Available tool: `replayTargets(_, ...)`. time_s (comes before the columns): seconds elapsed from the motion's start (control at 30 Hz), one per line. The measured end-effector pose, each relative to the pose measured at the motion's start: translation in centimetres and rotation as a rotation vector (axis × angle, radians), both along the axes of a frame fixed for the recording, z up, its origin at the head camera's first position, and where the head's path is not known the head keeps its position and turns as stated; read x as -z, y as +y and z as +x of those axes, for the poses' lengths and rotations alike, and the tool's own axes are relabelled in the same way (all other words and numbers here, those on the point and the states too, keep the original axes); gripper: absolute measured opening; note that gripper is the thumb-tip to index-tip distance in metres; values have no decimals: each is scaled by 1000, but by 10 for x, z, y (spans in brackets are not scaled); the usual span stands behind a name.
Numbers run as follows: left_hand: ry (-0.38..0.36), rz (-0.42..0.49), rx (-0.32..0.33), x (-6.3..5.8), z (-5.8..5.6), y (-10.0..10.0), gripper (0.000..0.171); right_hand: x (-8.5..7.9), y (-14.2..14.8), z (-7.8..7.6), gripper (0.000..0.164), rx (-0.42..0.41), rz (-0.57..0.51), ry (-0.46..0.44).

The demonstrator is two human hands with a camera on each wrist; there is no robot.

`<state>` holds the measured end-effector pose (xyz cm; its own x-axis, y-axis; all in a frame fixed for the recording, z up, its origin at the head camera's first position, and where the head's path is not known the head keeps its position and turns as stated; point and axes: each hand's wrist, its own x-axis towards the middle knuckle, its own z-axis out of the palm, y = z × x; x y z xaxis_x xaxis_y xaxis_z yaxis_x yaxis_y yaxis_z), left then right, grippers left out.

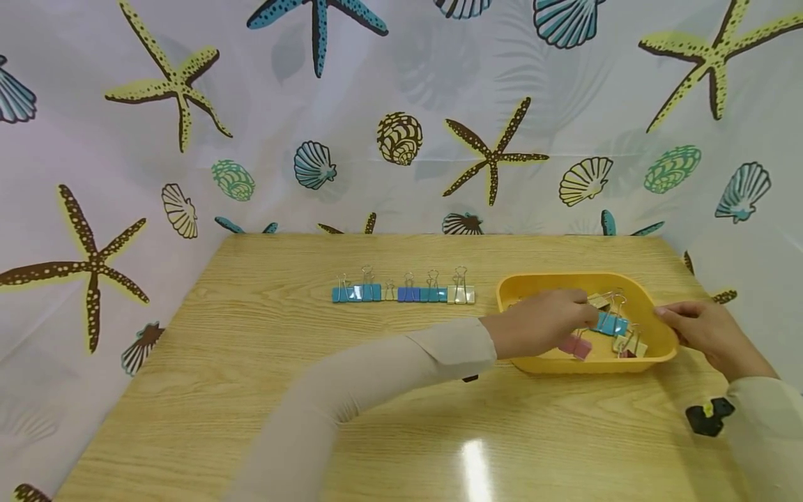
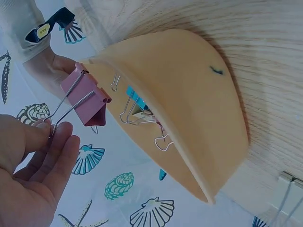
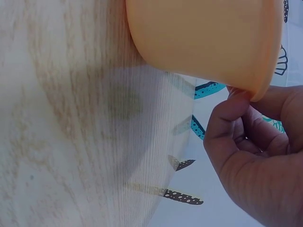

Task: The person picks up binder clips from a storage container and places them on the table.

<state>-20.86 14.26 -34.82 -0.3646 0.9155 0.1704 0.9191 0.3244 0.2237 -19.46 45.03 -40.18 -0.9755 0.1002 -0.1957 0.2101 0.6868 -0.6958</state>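
My left hand (image 1: 542, 324) reaches over the near rim of a yellow plastic basket (image 1: 583, 366). In the left wrist view, its thumb and fingers pinch the wire handles of a pink binder clip (image 2: 86, 97). More binder clips lie inside, among them a blue one (image 1: 611, 323) and a cream one (image 1: 630, 346). My right hand (image 1: 709, 331) grips the basket's right end. Seen from the right wrist, thumb and curled fingers close on the rim (image 3: 265, 71).
Left of the basket, a row of binder clips stands on the wooden table (image 1: 251, 348), running from a teal clip (image 1: 343, 294) to a cream clip (image 1: 461, 294) with a dark blue clip (image 1: 409, 294) between. A shell-printed cloth (image 1: 351, 104) hangs behind and at both sides.
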Motion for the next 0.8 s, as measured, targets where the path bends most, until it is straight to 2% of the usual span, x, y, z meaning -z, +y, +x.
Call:
replayTargets(0.13, 0, 27, -26, 0, 0, -18, 25, 1, -1, 0, 64, -2, -5, -4)
replayTargets(0.33, 72, 31, -93, 2, -6, -44, 21, 0, -1, 1, 64, -4, 15, 0)
replayTargets(0.57, -34, 140, -120, 10, -17, -78, 20, 0, -1, 0, 64, 3, 19, -6)
replayTargets(0.8, -41, 211, -181, 17, -25, -112, 17, 2, 2, 0, 66, 0, 8, -7)
